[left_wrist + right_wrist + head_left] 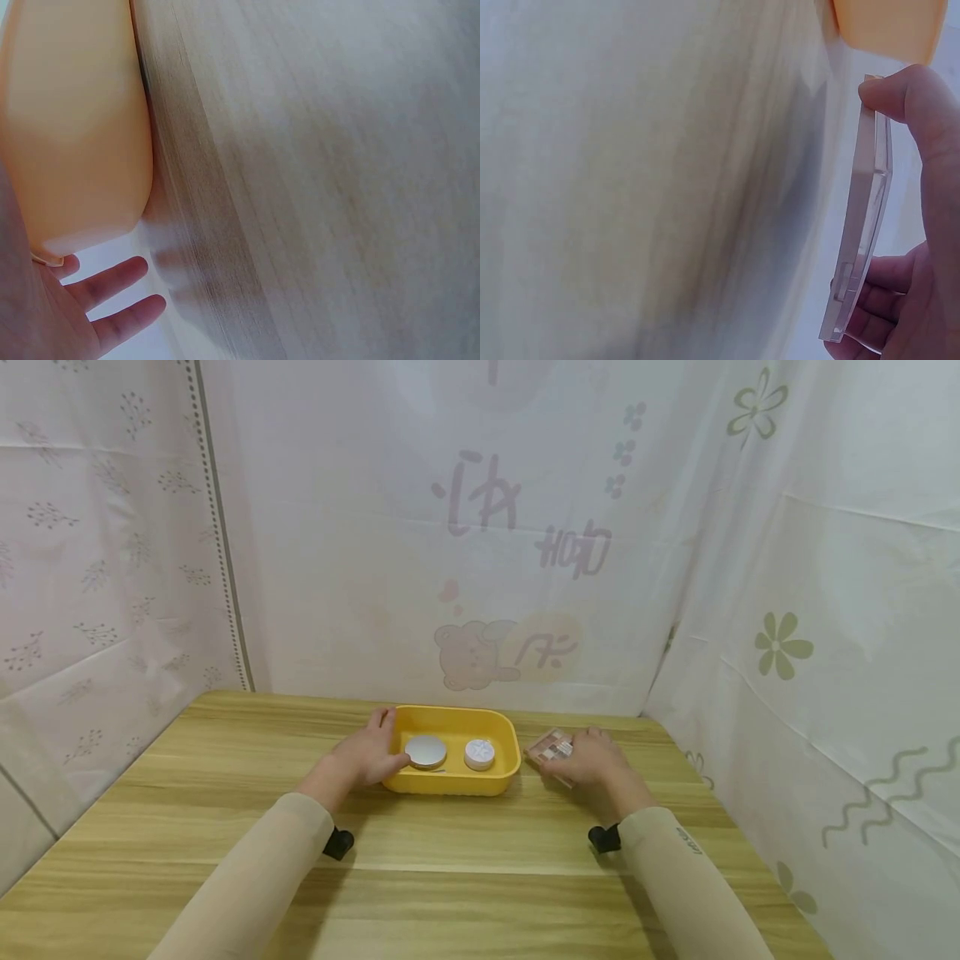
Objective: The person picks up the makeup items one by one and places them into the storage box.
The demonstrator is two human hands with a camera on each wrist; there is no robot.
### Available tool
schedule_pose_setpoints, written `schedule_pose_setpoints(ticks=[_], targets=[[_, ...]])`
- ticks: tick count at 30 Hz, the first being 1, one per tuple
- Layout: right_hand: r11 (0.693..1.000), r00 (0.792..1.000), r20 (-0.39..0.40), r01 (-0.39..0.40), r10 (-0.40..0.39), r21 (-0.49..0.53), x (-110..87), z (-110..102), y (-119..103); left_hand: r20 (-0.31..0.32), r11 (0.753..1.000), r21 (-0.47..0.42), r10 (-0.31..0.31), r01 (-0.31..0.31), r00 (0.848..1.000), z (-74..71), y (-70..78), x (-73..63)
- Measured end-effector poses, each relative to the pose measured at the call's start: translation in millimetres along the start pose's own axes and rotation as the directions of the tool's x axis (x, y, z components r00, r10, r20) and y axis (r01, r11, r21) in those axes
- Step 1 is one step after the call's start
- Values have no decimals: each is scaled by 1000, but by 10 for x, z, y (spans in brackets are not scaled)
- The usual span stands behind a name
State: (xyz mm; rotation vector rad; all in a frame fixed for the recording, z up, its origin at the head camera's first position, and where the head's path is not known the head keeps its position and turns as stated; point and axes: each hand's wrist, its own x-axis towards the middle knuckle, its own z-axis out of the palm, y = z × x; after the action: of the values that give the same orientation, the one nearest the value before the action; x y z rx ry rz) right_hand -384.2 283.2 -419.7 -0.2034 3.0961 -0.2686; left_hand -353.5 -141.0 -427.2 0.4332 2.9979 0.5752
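A yellow plastic basket (pixel 453 785) stands near the table's back edge. My left hand (pixel 366 755) holds its left end, thumb over the rim and some fingers stretched out beside it in the left wrist view. Inside lie a round silver-lidded compact (pixel 426 750) and a smaller round white case with a star pattern (pixel 479 752). To the right of the basket, my right hand (pixel 590 757) grips an eyeshadow palette (pixel 552 745) by its edges, between thumb and fingers. The palette (pixel 866 195) appears raised above the table, with a clear cover along one side.
The wood-grain table (pixel 450 902) carries the basket. Printed white curtains (pixel 337 568) hang close behind the table and along both sides. A black wrist strap (pixel 339 842) shows at each sleeve cuff. A thin dark item, partly hidden, lies beside the silver compact.
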Motion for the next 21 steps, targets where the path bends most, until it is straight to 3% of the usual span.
schedule_pose_setpoints(ticks=[21], targets=[[1000,991,-133,5,-5,2,54,-130,17,2,1000,12,-6,6,1000,-1,1,-1]])
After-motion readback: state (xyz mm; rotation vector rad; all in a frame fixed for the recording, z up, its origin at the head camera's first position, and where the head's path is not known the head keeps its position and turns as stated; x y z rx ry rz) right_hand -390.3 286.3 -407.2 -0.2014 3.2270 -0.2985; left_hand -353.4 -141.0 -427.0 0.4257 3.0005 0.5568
